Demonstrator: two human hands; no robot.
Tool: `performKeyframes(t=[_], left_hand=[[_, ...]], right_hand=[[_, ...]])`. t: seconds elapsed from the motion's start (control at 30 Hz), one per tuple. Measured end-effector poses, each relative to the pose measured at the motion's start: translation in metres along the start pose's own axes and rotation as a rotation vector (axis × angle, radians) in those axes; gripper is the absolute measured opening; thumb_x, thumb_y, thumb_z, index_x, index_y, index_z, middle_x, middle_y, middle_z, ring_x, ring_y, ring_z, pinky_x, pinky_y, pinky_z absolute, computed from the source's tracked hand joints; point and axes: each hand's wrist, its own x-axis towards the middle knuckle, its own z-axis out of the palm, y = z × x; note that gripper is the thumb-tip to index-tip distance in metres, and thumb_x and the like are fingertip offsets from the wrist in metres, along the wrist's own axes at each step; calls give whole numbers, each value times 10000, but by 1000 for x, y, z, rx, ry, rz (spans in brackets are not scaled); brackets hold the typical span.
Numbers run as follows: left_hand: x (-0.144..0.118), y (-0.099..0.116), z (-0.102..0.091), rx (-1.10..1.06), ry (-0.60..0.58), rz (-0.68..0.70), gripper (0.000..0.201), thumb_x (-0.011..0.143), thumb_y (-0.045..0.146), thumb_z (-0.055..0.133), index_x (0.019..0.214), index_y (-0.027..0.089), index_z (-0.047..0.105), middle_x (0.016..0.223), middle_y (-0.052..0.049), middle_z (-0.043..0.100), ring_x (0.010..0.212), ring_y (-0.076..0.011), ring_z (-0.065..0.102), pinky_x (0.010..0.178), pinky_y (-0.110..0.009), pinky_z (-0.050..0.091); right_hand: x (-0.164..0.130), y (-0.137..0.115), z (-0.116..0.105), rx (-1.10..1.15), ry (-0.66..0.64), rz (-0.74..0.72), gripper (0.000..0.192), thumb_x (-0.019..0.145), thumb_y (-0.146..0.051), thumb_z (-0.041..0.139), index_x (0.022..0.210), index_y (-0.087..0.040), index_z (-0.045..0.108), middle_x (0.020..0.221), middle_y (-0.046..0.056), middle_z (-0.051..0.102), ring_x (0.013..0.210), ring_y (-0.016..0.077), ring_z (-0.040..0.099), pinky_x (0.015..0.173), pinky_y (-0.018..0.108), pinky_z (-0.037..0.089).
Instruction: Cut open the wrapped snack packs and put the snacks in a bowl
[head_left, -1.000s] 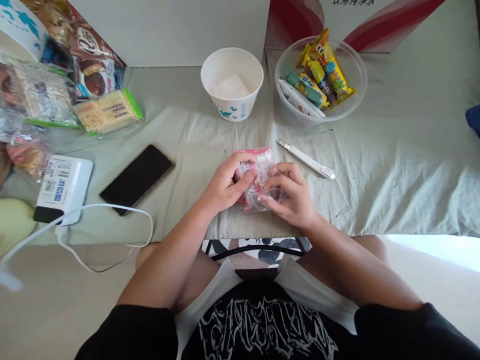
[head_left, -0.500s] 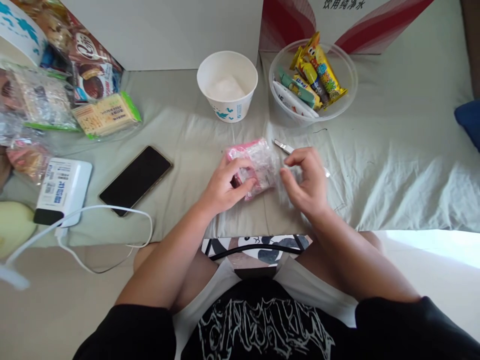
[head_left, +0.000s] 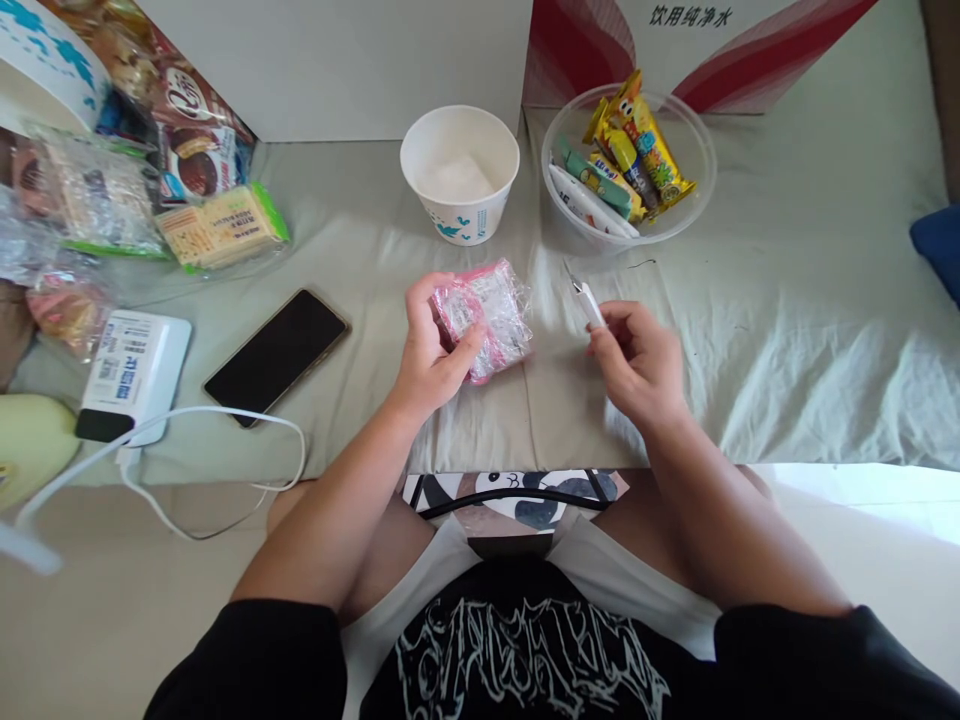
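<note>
Cloth-covered tabletop.
Your left grip is closed on the pink packet; your right grip pinches the white-handled tool.

The left hand is covering one side of a pink wrapped packet; the right hand is hiding much of a white-handled tool. The left edge of view is cutting off a tilted paper cup and something pale green; the right edge is clipping something blue. From where I am standing, the power bank's fine print is looking too small to read.
</note>
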Motion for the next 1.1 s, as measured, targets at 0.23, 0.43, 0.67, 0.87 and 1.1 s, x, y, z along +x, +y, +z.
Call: performKeyframes(t=[0.23,0.43,0.67,0.87,1.1], left_hand=[[-3,2,8,-49,2,-76,823,874,738,646,1489,315,300,1203,-92,595,968,-220,673,851,-363,569],[-5,6,12,-70,-19,-47,666,902,704,627,1376,280,429,1204,-87,601,989,-209,678,841,-327,585],[-2,-7,16,-149,94,-35,665,864,680,713,1338,299,444,1184,-67,621,999,-205,709,826,-303,594],[-1,-9,19,-202,175,-48,685,824,673,762,1318,301,469,1185,-65,621,1012,-212,703,886,-339,592],[13,-18,-4,-235,367,-115,676,774,705,787,1260,332,501,1228,-59,638,1163,-262,674,976,-418,594]], right_hand=[[-22,-33,33,593,-429,50,343,1021,-566,550,1110,-236,571,1052,70,767,681,132,732,604,277,598],[-14,-25,38,653,-355,190,445,980,-646,580,1141,-232,591,1058,63,768,707,128,738,606,250,612],[-19,-30,31,395,-251,115,304,1011,-460,567,1085,-201,707,966,52,788,573,110,666,602,276,554],[-13,-33,24,211,-254,115,309,980,-373,554,1027,-182,792,618,-14,669,481,109,562,568,272,464],[-11,-30,15,89,-337,114,339,975,-359,529,978,-192,823,581,-24,617,506,101,506,516,244,371]])
